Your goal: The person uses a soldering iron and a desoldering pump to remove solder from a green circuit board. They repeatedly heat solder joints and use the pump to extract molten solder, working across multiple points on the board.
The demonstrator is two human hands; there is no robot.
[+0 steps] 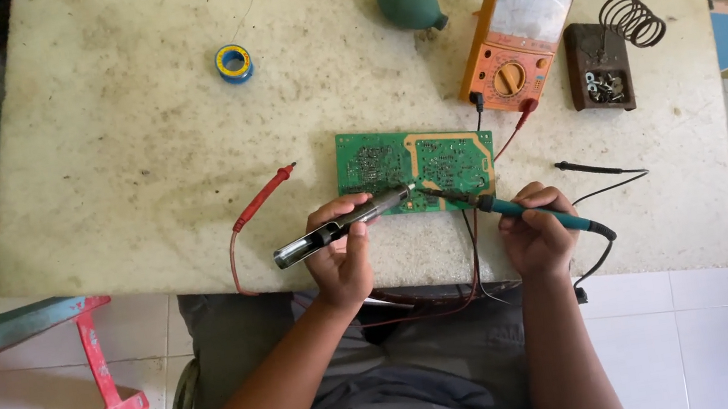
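Heat is the hazard, I judge: right hand (pixel 536 232) clamps a teal-handled soldering iron (pixel 518 208), left hand (pixel 341 254) grips a metal desoldering pump (pixel 334 229), tips meeting on the green circuit board (pixel 378 166) near the table's (pixel 135 152) front edge, so lingering could lift a pad.

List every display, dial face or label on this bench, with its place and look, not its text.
Multimeter: behind the green circuit board, right of centre; orange case, pale rectangular needle-dial window, round orange selector knob.
Solder spool: far left-centre of the table; small ring with a blue and yellow label.
No packages or signs.
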